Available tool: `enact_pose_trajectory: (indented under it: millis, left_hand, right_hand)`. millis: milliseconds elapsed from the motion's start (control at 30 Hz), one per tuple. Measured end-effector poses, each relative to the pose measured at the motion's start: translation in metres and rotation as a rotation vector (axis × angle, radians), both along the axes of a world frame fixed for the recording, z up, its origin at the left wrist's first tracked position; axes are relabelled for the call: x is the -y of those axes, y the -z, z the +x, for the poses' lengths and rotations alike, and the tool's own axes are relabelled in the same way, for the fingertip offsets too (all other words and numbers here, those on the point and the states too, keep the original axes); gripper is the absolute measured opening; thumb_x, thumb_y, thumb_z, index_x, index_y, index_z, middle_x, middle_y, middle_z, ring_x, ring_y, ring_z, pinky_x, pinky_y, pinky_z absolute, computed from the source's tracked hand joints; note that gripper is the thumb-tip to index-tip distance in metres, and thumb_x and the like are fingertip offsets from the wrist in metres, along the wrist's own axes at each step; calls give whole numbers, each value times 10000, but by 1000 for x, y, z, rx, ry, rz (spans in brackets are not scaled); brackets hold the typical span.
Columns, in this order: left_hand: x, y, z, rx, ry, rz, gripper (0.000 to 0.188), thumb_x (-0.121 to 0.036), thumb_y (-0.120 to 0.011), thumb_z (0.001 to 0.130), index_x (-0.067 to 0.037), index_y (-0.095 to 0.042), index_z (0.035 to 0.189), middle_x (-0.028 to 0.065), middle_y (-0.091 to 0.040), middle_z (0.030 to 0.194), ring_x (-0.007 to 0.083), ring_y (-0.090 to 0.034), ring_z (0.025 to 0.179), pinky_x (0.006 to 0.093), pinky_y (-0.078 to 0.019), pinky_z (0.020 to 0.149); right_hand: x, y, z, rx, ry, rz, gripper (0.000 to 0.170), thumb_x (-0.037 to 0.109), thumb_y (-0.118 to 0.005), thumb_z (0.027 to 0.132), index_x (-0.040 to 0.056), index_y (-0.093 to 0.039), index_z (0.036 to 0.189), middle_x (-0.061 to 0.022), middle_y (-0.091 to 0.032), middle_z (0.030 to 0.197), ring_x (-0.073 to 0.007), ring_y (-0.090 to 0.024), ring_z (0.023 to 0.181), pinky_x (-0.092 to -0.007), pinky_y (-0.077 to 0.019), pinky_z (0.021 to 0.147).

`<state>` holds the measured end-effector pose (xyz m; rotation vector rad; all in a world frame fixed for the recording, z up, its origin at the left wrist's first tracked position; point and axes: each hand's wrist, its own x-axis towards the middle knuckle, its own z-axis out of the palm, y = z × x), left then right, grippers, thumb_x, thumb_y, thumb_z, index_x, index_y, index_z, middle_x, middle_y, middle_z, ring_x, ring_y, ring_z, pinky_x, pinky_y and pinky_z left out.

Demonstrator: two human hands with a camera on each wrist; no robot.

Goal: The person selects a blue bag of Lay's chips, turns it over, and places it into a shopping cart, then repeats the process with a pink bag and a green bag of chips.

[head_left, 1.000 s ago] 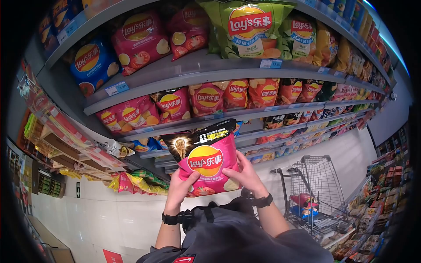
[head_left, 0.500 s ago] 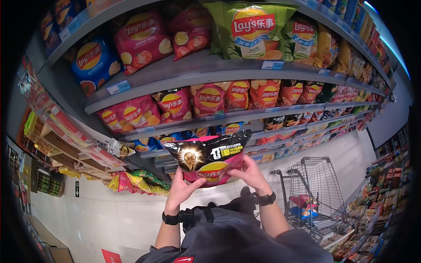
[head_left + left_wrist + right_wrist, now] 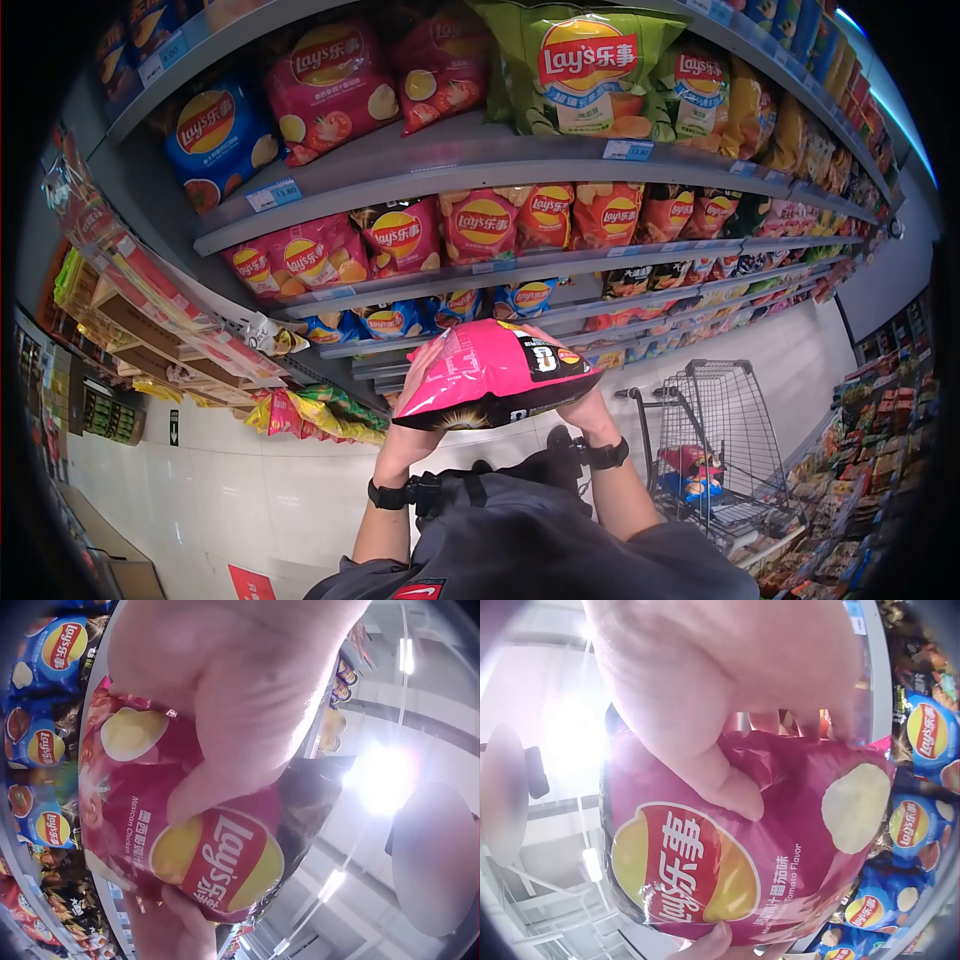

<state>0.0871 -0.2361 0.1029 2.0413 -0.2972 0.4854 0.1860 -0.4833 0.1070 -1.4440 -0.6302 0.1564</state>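
Observation:
Both my hands hold a pink and black bag of Lay's potato chips (image 3: 480, 365) in front of my body. Its top is tipped toward me, so the head view shows the back panel and the black top edge. My left hand (image 3: 405, 445) grips one side, and the left wrist view shows its thumb (image 3: 217, 784) pressed on the printed front. On the opposite side is my right hand (image 3: 592, 418), its thumb (image 3: 739, 793) lying across the front in the right wrist view. From the head, the bag covers most of my fingers.
Shelves (image 3: 400, 180) full of chip bags rise ahead, with a large green Lay's bag (image 3: 590, 70) on the upper one. A shopping cart (image 3: 720, 430) holding a few packages stands on the right. Hanging snack packs (image 3: 310, 415) line the left side above the pale floor (image 3: 240, 500).
The bag has turned in my hands: its front faced me a second ago, then its top tipped toward me, and now its back shows. Both hands keep their hold at the sides.

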Motion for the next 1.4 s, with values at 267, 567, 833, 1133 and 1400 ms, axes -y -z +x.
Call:
enact_pose_trajectory:
  millis: [267,567,833,1133,1400]
  left_hand:
    - [-3,6,-4,-199,132,-457,681,-66,-737,835,-32,-433,1444,144,-461,1480,236,-459,1355,348,-353,1107]
    - [-14,27,-7,-254,8,-588,780,4,-719,825,-31,-313,1490,108,-560,1330,171,-540,1210,333,-417,1039]
    - [1,-2,-5,-355,-108,-782,705,-39,-637,946,-59,-247,1533,60,-685,987,78,-628,888,210,-493,803]
    - [-20,12,-22,-405,-61,-842,658,-6,-651,921,-42,-359,1510,51,-700,988,50,-616,875,204,-481,809]
    - [-34,17,-35,-491,47,-1329,480,-154,-528,998,41,-433,1426,136,-579,1345,192,-579,1217,328,-460,1034]
  right_hand:
    - [6,17,9,240,46,-148,545,79,-700,855,-13,-534,1365,-164,-534,1419,-250,-447,1363,-370,-341,1130]
    - [1,-3,8,-174,15,-85,324,-78,-700,803,-22,-645,1118,-44,-711,1010,-110,-641,927,-288,-514,846]
    - [5,-24,-3,-370,-17,-41,876,3,-707,881,76,-173,1571,-61,-719,935,-82,-660,844,-238,-530,732]
    - [6,-9,-5,-296,-220,-123,725,7,-607,949,98,-236,1565,-45,-659,1121,-57,-593,963,-233,-507,827]
    - [8,5,1,-428,-404,17,528,58,-565,984,54,-393,1484,3,-658,954,-53,-615,850,-255,-523,797]
